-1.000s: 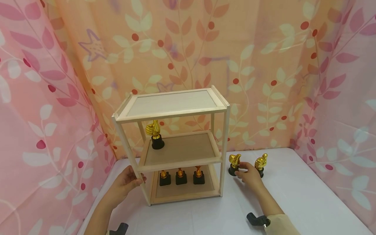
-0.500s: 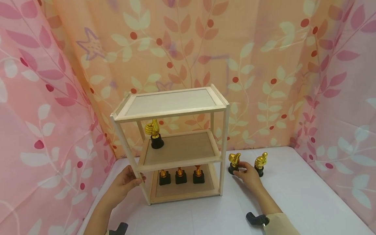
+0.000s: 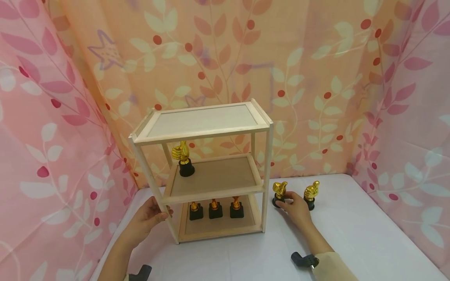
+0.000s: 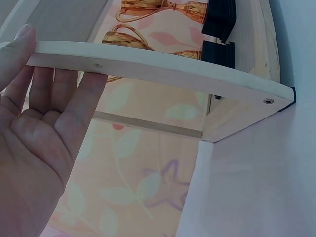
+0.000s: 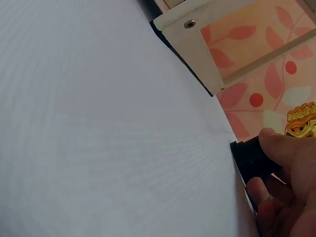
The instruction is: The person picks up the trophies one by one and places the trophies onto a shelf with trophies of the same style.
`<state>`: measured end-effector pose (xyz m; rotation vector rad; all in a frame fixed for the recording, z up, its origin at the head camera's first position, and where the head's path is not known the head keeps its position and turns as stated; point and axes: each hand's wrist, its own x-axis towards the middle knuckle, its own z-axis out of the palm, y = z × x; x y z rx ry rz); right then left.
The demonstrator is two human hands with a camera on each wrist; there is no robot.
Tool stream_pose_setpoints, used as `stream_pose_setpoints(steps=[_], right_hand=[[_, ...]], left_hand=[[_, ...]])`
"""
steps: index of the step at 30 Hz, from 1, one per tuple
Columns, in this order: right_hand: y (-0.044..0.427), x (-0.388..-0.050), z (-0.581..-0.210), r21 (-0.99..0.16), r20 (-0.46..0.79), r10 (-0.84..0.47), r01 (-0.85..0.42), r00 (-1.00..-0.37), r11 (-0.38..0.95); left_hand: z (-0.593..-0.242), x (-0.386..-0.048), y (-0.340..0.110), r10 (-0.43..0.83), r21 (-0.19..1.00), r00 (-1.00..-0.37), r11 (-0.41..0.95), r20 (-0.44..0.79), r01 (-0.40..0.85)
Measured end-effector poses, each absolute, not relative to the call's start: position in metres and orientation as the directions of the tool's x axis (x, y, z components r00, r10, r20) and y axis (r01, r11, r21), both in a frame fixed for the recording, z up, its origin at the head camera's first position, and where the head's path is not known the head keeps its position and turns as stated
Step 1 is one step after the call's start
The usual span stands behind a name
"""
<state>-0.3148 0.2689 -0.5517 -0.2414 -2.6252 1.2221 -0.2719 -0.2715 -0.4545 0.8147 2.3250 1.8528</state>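
Note:
A three-tier wooden shelf (image 3: 211, 196) stands on the white table. My left hand (image 3: 145, 220) grips its front left post; in the left wrist view the hand (image 4: 44, 113) has thumb and fingers around the wooden post (image 4: 163, 66). Right of the shelf, my right hand (image 3: 297, 208) holds the black base of a gold thumbs-up trophy (image 3: 279, 189). The right wrist view shows the hand (image 5: 291, 182) pinching that black base (image 5: 254, 158), which is at the tabletop. A second thumbs-up trophy (image 3: 311, 191) stands just beyond the right hand.
On the middle tier, at the left, stands a thumbs-up trophy (image 3: 186, 168). Three small trophies with black bases (image 3: 215, 210) stand in a row on the bottom tier. Patterned curtains (image 3: 302, 78) enclose the back and sides of the table (image 3: 369, 234).
The head view has shifted slightly. Both hands keep their places, the left on the shelf post and the right at the trophy base.

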Motion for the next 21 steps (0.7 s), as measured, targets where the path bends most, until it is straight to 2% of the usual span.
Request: stream_pose_setpoints(steps=[4, 14, 21], right_hand=[[0.268, -0.315, -0.552, -0.768, 0.154, 0.254, 0.046, -0.955, 0.638], [0.268, -0.31, -0.536, -0.841, 0.117, 0.22, 0.021, -0.969, 0.54], [0.267, -0.302, -0.5, -0.773, 0.229, 0.181, -0.066, -0.956, 0.631]], left_hand=[[-0.454, -0.272, -0.272, 0.432, 0.923, -0.861, 0.14, 0.269, 0.359], [-0.456, -0.271, -0.273, 0.442, 0.924, -0.853, 0.117, 0.279, 0.363], [-0.456, -0.274, -0.273, 0.46, 0.922, -0.837, 0.092, 0.296, 0.376]])
